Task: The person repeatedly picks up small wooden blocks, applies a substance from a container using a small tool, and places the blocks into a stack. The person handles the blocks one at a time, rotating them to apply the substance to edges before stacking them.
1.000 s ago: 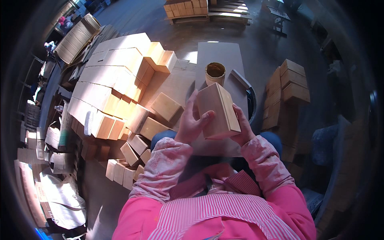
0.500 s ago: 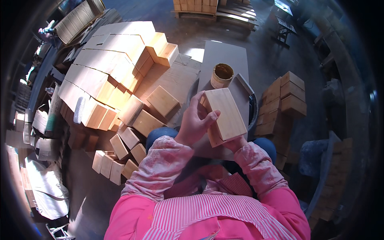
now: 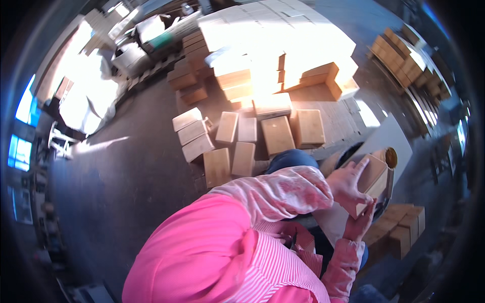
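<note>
Top: bright pink garment (image 3: 197,247), plain across the shoulder and back.
Front: pink-and-white fine-striped panel (image 3: 273,272).
Sleeves: long, pale pink with a mottled red print; left sleeve (image 3: 275,189), right sleeve (image 3: 343,262).
Legs: blue trousers (image 3: 290,159).
Hands: left hand (image 3: 346,184) and right hand (image 3: 359,224), no gloves.

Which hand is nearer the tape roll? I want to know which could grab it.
The left hand, though only slightly. It lies on top of the held box, just below the tape roll. The right hand supports the box from underneath, farther away.
</note>
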Motion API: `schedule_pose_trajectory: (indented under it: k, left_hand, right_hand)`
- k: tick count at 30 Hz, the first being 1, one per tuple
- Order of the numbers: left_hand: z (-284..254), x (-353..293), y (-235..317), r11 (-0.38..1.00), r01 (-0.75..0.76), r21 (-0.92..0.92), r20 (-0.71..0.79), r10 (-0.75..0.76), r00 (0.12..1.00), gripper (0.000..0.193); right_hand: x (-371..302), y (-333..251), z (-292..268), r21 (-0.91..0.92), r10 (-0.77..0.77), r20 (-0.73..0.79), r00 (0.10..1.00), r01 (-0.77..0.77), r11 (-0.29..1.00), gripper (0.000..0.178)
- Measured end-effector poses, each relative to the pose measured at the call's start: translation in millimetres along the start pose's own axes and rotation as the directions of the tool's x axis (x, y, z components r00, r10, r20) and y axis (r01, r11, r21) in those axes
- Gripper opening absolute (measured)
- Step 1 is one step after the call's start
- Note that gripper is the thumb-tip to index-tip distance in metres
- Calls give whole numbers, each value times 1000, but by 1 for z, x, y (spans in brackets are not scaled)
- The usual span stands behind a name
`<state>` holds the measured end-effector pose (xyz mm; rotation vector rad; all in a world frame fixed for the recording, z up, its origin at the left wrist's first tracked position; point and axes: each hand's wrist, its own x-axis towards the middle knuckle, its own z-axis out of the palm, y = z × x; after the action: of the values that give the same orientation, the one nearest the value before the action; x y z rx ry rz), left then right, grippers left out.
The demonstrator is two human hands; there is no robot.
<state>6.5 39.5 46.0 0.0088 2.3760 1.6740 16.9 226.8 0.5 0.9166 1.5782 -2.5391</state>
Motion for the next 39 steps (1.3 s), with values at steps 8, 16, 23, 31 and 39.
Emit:
schedule_pose_trajectory:
  k: [8,16,23,31,39]
  left_hand:
    - [-96,-26,-25,570,-86,-817,-139,-50,989,106]
    - [-291,-185,-185,798,-281,-533,-749,-290,596,98]
    - [-418,-287,-297,567,778,270,-944,-2,329,106]
    - [-483,-270,-379,419,772,477,-821,-101,562,82]
    - [-472,-244,-412,372,716,591,-774,11,633,74]
  right_hand:
    - [-55,-7,55,-89,-129,406,905,180,980,44]
    - [-90,52,91,-248,-11,759,651,304,920,27]
    - [-129,85,143,-348,75,876,477,516,783,17]
    - [-129,89,159,-413,128,885,447,631,657,15]
    - [-131,95,173,-375,83,911,403,732,569,17]
